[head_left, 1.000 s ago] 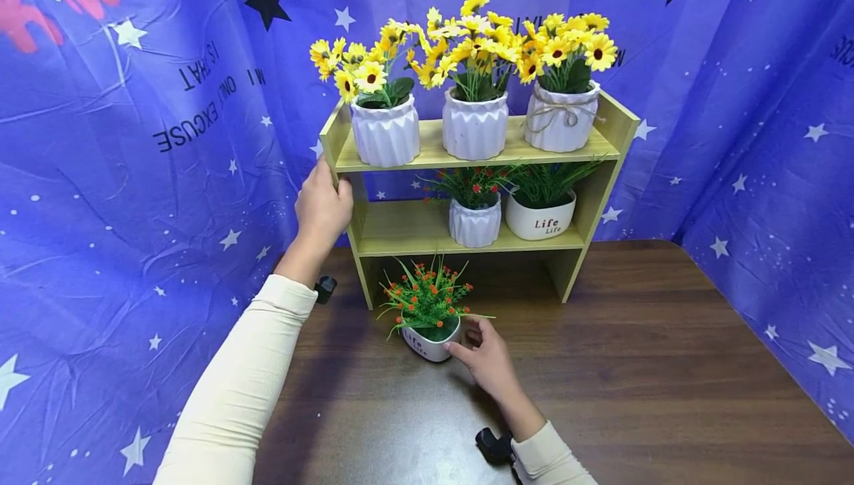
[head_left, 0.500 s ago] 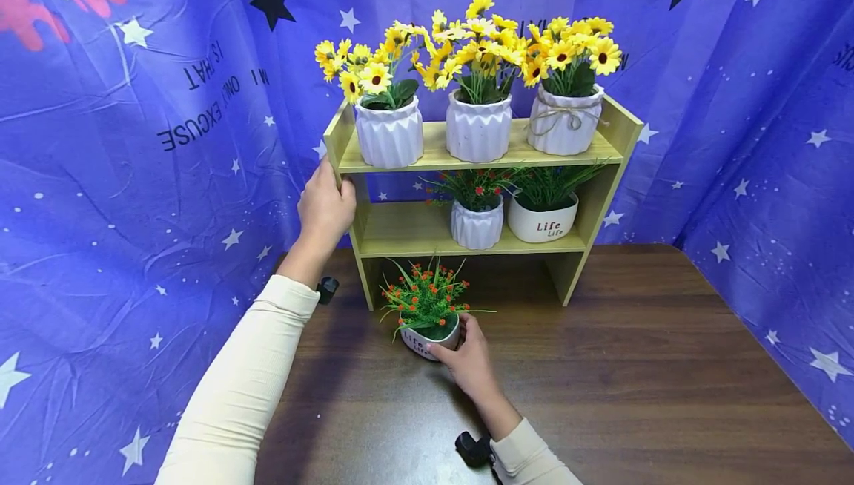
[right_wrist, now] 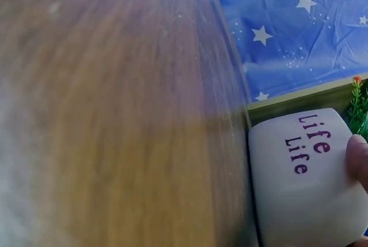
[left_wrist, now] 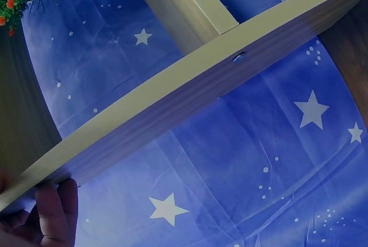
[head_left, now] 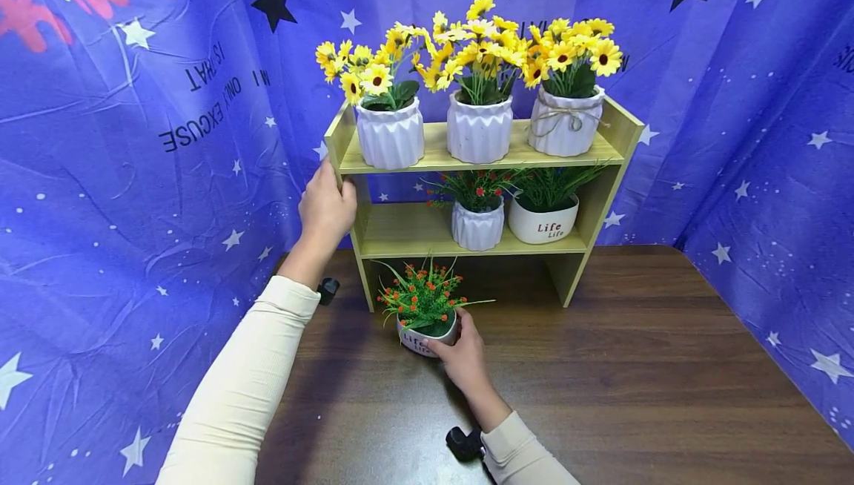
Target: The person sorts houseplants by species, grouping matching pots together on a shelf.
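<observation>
In the head view my right hand [head_left: 463,357] holds the right side of a white flower pot [head_left: 412,341] lettered "Life Life", thumb across its front. Green grass and small orange-red flowers [head_left: 420,298] fill this pot, which is in front of the wooden shelf [head_left: 407,229]. The right wrist view shows the pot's lettered face [right_wrist: 302,195] close up, with my thumb [right_wrist: 357,158] against it. My left hand [head_left: 325,207] grips the shelf's left side panel near the upper board; in the left wrist view its fingers [left_wrist: 54,209] wrap the panel's edge.
Three white pots with yellow flowers [head_left: 480,125] stand on the top board. The middle board bears a ribbed pot with red flowers [head_left: 477,225] and a "Life" pot of grass [head_left: 543,219] at its right. Blue star-printed curtain [head_left: 133,248] surrounds the brown table [head_left: 634,366].
My right hand has moved left and taken hold of the pot, its thumb sliding across the front. The pot has shifted slightly left and back. My left hand stays on the panel.
</observation>
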{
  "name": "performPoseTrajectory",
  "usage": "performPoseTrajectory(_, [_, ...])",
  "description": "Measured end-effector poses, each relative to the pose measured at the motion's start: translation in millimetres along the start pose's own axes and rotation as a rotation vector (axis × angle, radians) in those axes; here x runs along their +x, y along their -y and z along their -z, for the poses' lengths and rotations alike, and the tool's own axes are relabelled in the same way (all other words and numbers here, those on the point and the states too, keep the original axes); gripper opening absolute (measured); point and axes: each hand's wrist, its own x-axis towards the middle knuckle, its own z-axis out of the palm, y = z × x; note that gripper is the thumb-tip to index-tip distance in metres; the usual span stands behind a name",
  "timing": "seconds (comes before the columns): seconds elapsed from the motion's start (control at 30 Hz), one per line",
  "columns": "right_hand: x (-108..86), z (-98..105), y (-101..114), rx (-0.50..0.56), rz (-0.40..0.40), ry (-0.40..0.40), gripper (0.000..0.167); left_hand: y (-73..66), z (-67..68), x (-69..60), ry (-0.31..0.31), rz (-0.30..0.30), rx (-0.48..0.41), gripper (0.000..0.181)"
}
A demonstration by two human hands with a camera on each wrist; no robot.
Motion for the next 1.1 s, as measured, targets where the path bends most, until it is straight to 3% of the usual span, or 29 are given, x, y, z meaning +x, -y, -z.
performPoseTrajectory(0.17, [-3.2,5,3,0.065,-0.010,-0.005,0.078,0.7,-0.2,-0.4,0.006,0.008,0.004,0.047])
performPoseTrajectory(0.37, [-4.4,22,22,0.186,0.019,0.030,0.076,0.9,0.2,0.7,0.000,0.003,0.001,0.045])
performPoseTrajectory(0.67, [-4.6,53,88,0.288,0.086,0.097,0.069,2.3,-0.1,0.6,-0.008,0.004,0.000,0.045])
performPoseTrajectory(0.93, [29.3,59,101,0.218,0.185,0.101,0.068,2.1,-0.5,0.8,-0.011,0.004,-0.002,0.044])
performPoseTrajectory(1.1, [50.7,58,120,0.199,0.200,0.131,0.070,0.9,-0.2,0.6,-0.014,0.001,-0.012,0.045])
